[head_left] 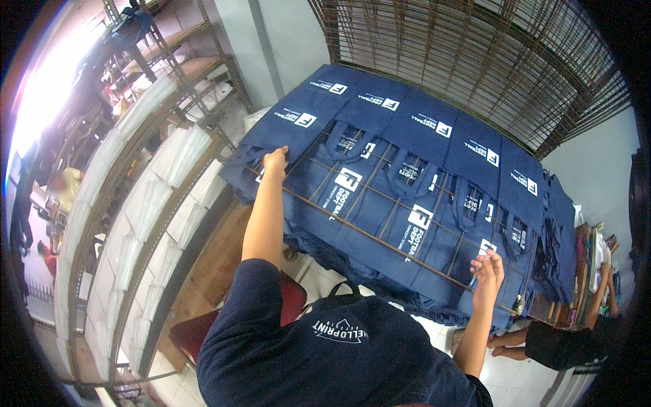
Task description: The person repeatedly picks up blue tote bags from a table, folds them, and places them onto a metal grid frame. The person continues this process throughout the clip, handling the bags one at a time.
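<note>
Strong daylight floods in far off to the left of the left hand (274, 161), blowing that corner out to white glare. Around both hands the light is soft and even, shadows faint. Straight lines bow toward the black rim. Focus stays fairly sharp, slightly soft at the edges.

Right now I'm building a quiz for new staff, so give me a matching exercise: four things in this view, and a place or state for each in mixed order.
Things:
1. left hand
2. right hand
3. navy tote bags
4. white stacks

Places or states:
A. spread in rows on the wire rack
B. on the shelving at the left
C. gripping the rack's far left edge
D. at the rack's near right edge, fingers up

Pairs: 1-C, 2-D, 3-A, 4-B
</note>
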The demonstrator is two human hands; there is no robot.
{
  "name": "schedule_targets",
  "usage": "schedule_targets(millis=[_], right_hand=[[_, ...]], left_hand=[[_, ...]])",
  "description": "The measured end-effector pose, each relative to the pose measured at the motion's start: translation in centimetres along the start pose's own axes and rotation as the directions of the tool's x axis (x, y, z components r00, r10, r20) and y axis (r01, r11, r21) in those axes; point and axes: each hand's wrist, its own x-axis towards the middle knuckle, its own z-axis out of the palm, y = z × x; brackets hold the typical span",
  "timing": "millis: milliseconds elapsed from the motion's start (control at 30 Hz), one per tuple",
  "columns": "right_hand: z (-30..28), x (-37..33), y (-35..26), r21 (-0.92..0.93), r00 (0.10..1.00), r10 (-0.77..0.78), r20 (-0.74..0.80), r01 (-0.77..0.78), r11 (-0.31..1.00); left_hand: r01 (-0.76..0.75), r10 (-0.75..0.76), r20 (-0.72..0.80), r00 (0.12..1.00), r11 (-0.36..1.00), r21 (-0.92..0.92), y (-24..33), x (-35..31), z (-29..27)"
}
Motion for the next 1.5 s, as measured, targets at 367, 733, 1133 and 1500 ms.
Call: schedule_targets(millis=[367, 733, 1133, 1500], right_hand=[[-0.9, -0.2, 0.2, 0.043, 1.0, 0.007, -0.024, -0.006, 0.999], [-0.9, -0.6, 0.2, 0.061, 0.998, -0.014, -0.062, 0.018, 0.998], [-2.9, -1.6, -0.1, 0.069, 0.995, -0.045, -0.09, 0.051, 0.996], [-14.1, 0.2, -3.9, 0.048, 0.874, -0.203, -0.442, 0.249, 0.967]], left_hand=[[0.232, -0.169, 0.214, 0.962, 0.92, -0.316, -0.1, -1.7, -1.4], [0.11, -0.097, 0.057, 0.994, 0.947, -0.303, 0.1, -3.7, -1.5], [0.153, -0.146, 0.046, 0.988, 0.946, -0.286, -0.1, -3.3, -2.0], [-0.399, 0.425, 0.046, 0.904, 0.878, -0.266, -0.9, -15.9, -4.2]])
